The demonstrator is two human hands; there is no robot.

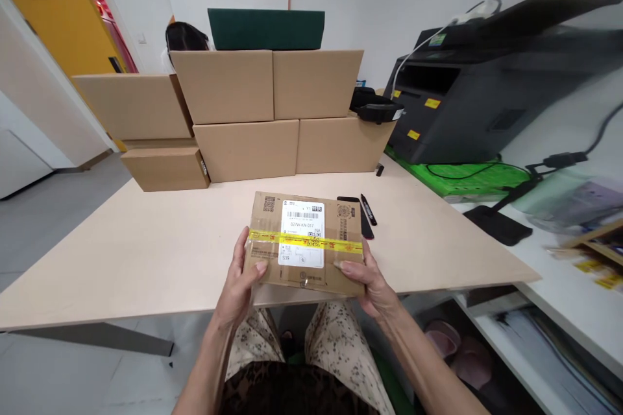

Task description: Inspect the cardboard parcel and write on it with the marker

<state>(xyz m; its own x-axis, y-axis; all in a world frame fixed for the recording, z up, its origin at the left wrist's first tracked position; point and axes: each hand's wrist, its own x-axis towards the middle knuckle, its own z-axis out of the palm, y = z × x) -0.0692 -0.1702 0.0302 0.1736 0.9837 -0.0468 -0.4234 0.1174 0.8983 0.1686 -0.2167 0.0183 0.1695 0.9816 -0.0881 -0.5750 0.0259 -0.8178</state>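
Currently both hands hold one flat brown cardboard parcel (pixel 304 243) at the near edge of the pale beige tabletop (pixel 146 253). Left hand (pixel 242 285) grips the parcel's near left corner, thumb lying on the top face, fingers closed under it. Right hand (pixel 372 282) grips the near right corner the same way, thumb on top, fingers wrapped beneath. The parcel sits level, its near edge overhanging the tabletop slightly; I cannot tell whether its far edge rests on the surface.

A white printed shipping label (pixel 302 233) covers the middle of the top face, and a strip of yellow tape with red print (pixel 306 243) runs left to right across the label and the box.

Just beyond the parcel's far right corner lie a black marker pen (pixel 368 209) and a flat black object (pixel 357 214), side by side. Farther back stands a stack of plain brown cardboard boxes (pixel 272 113), with a dark green box (pixel 266 29) on top. To the far right sits a black office printer (pixel 467 97) on a bright green mat (pixel 467 178). A person's dark hair (pixel 185 37) shows behind the stack.
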